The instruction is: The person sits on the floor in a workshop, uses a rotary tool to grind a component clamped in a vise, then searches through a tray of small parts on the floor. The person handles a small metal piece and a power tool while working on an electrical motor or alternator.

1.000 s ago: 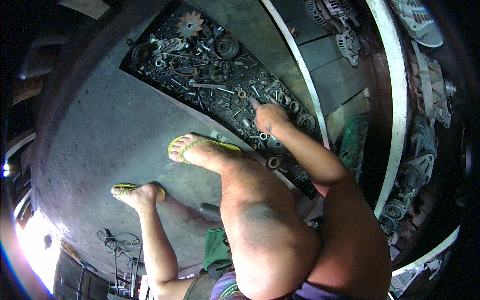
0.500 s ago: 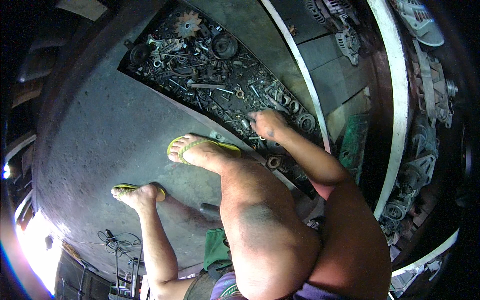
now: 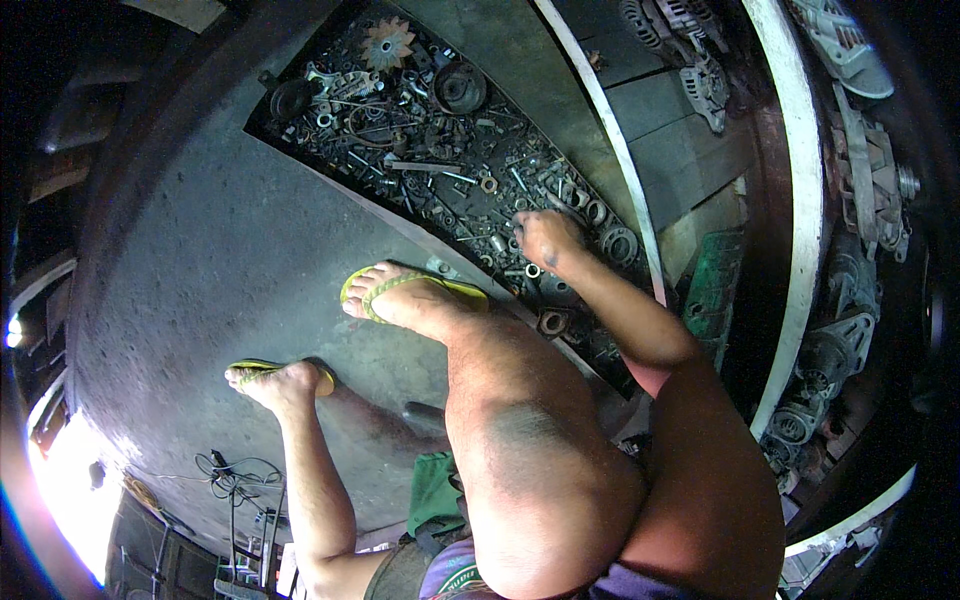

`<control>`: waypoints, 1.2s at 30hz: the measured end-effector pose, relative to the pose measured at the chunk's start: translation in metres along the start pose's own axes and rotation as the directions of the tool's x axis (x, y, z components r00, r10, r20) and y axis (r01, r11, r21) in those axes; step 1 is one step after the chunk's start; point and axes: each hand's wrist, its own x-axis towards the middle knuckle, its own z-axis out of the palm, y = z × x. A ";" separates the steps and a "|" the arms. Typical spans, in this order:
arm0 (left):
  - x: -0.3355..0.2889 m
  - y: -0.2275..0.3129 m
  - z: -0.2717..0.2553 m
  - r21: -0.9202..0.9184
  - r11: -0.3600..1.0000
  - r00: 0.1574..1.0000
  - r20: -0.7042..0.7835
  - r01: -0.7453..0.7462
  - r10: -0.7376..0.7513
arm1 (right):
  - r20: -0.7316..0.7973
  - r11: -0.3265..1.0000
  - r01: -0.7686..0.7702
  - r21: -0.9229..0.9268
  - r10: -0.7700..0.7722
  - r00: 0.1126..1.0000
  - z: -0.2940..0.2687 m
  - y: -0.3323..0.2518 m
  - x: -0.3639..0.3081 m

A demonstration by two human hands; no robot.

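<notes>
My right hand (image 3: 550, 240) is over the right part of a long metal tray (image 3: 385, 217) full of loose hardware. Its fingers curl inward with darkened tips, and whatever they may hold is hidden. Just left of the fingertips lies a small metal cylinder (image 3: 498, 243). A bearing ring (image 3: 619, 245) rests to the right of the wrist. Below the hand sits a large rusty nut (image 3: 552, 322). Bolts, washers and small nuts are scattered around, among them a brass-coloured nut (image 3: 489, 185). My left hand is out of the picture.
At the tray's far end are a rusty finned fan wheel (image 3: 387, 44) and a dark pulley (image 3: 460, 88). Alternator housings (image 3: 703, 90) and other machine parts line the right side. My sandalled foot (image 3: 385, 290) stands beside the tray. Cables (image 3: 240, 475) lie at lower left.
My right hand has shifted slightly to the right, and its index finger, stretched out before, is now drawn in. The whole view has moved a little.
</notes>
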 end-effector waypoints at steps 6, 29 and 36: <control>-0.003 0.008 -0.006 -0.158 0.982 0.993 0.063 0.104 -0.095 | 0.019 1.000 0.015 0.011 -0.015 1.000 -0.003 -0.008 -0.001; 0.004 -0.005 0.012 -0.224 0.973 0.998 -0.023 0.053 -0.060 | 0.011 0.964 -0.257 -0.062 0.258 0.966 -0.048 0.015 0.031; 0.006 0.002 0.013 -0.892 0.438 0.952 -0.035 0.107 -0.304 | 0.056 0.981 -0.166 -0.101 0.172 0.983 -0.044 0.011 0.031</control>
